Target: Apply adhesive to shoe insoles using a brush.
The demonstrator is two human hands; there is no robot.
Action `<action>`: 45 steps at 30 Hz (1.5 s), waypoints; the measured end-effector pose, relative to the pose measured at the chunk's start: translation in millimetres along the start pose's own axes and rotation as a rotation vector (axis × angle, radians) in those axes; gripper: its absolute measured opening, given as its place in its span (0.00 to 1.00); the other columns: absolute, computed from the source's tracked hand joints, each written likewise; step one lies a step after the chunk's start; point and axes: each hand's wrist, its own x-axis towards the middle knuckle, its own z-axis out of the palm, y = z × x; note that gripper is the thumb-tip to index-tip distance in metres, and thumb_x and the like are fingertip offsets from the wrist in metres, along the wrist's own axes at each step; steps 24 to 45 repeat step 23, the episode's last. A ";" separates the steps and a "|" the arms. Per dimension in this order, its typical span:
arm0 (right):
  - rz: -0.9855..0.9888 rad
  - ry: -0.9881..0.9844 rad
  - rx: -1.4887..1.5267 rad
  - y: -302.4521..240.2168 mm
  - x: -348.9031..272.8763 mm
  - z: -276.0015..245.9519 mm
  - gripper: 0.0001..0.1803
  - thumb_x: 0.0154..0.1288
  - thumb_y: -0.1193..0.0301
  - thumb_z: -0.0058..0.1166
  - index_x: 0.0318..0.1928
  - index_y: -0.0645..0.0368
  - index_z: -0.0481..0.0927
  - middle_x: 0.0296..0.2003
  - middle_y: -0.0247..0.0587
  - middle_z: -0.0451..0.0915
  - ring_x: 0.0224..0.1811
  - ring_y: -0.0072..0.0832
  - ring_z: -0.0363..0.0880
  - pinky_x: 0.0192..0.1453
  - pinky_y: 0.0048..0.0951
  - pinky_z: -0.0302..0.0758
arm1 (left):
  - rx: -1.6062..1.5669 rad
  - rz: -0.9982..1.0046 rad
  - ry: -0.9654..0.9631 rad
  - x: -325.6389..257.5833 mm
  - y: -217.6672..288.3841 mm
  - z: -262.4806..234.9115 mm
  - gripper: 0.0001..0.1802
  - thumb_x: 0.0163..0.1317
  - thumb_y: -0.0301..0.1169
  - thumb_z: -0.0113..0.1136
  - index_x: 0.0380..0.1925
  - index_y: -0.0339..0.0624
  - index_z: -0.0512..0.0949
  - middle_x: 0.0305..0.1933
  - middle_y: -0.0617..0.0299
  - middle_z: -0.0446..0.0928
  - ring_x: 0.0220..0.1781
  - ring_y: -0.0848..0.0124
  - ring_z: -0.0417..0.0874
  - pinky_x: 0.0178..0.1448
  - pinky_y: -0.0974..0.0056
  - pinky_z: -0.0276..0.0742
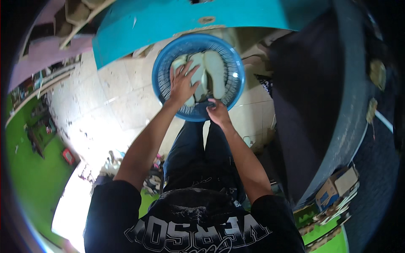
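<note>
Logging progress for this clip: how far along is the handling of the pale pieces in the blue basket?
Done: several pale flat pieces already lie in the blue perforated basket. In hand: the left hand presses on the pieces while the right hand grips the basket's near rim. Left: cannot tell; no other pieces show outside the basket.

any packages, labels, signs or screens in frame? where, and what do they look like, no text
Cardboard box: lower right, beside the big dark curved surface; brown with a blue side panel, boxy.
Stack of flat cardboard: just below that box; brown, layered edges.
Oval sticker: top centre on the turquoise panel; small, pale.
Shirt print: bottom centre; white lettering on black.
No screens or signs visible.
</note>
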 end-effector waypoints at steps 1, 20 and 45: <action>-0.054 0.071 -0.037 8.0 -7.6 -3.4 0.21 0.66 0.67 0.67 0.59 0.55 0.85 0.47 0.53 0.88 0.46 0.45 0.90 0.54 0.46 0.86 | -0.032 0.010 0.003 -8.9 12.3 -2.3 0.38 0.63 0.42 0.74 0.75 0.63 0.75 0.84 0.66 0.65 0.81 0.54 0.67 0.86 0.33 0.49; -0.243 0.745 0.408 47.0 -252.3 -259.0 0.16 0.68 0.79 0.61 0.56 0.62 0.86 0.59 0.48 0.84 0.54 0.41 0.89 0.58 0.38 0.86 | -0.312 0.503 -0.272 -28.4 340.8 -40.6 0.12 0.74 0.30 0.61 0.52 0.50 0.89 0.46 0.61 0.90 0.59 0.57 0.87 0.83 0.37 0.58; -0.377 0.944 0.338 67.9 -287.5 -311.3 0.15 0.70 0.77 0.61 0.55 0.62 0.86 0.59 0.49 0.84 0.55 0.42 0.89 0.60 0.40 0.86 | -0.384 0.716 -0.268 -14.9 414.0 -30.6 0.16 0.70 0.27 0.64 0.57 0.46 0.86 0.55 0.54 0.88 0.63 0.55 0.85 0.83 0.38 0.60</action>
